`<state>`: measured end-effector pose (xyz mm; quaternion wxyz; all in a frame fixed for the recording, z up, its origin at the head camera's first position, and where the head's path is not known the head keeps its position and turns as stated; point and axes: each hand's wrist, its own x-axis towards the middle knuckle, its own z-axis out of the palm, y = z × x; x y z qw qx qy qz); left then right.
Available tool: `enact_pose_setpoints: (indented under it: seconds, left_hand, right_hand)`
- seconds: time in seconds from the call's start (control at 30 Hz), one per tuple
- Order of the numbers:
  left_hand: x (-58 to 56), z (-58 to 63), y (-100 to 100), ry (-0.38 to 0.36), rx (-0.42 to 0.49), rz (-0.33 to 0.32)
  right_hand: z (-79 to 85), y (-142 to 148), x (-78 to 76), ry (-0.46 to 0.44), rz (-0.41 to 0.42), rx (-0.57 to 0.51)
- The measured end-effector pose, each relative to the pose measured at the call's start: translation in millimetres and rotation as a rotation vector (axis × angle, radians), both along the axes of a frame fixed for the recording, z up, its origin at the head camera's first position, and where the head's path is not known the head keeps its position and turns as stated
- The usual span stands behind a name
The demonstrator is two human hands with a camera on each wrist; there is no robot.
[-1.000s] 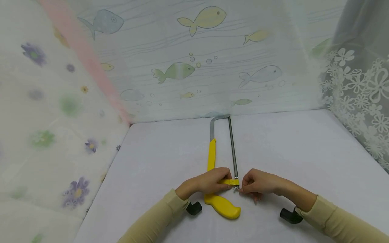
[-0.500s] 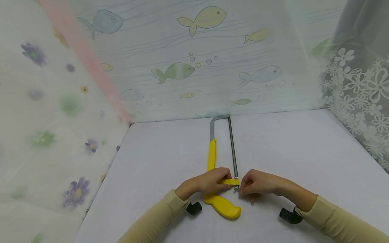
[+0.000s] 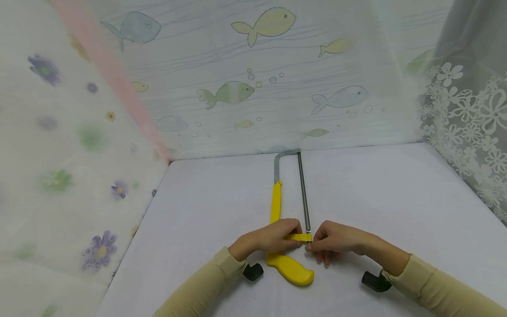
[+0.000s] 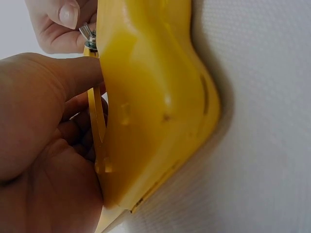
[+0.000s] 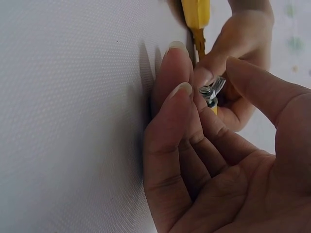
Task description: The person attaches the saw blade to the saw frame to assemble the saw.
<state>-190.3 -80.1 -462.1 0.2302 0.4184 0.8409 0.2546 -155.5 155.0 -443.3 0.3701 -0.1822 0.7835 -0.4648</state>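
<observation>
A hacksaw [image 3: 276, 202] with a yellow frame and handle lies on the table, its blade side to the right. My left hand [image 3: 277, 234] grips the yellow frame just ahead of the handle, thumb and fingers round it. A metal wing nut [image 5: 212, 92] sits at the near end of the blade, beyond the yellow blade holder [image 3: 301, 237]. My right hand [image 3: 338, 240] has thumb and forefinger at either side of this wing nut, and its other fingers curl loosely beside the cloth. In the head view the right fingertips cover most of the nut.
White cloth covers the table [image 3: 214, 193]. A fish-print curtain [image 3: 178, 66] hangs at the back, with a flowered one [image 3: 59, 145] on the left and lace [image 3: 483, 110] on the right. Black wrist mounts [image 3: 253, 272] sit under both sleeves.
My right hand has moved slightly left, its thumb and forefinger now over the wing nut, which showed more plainly before. The left hand and hacksaw stay where they were.
</observation>
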Motion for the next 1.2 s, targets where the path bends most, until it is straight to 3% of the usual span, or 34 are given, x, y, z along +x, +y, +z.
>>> enact_pose_setpoints:
  seconds: [1.2]
  left_hand:
    - [-1.4, -2.4, 0.4, 0.015, -0.002, -0.003]
  right_hand:
    - [1.0, 7.6, -0.1, 0.008, -0.011, -0.002]
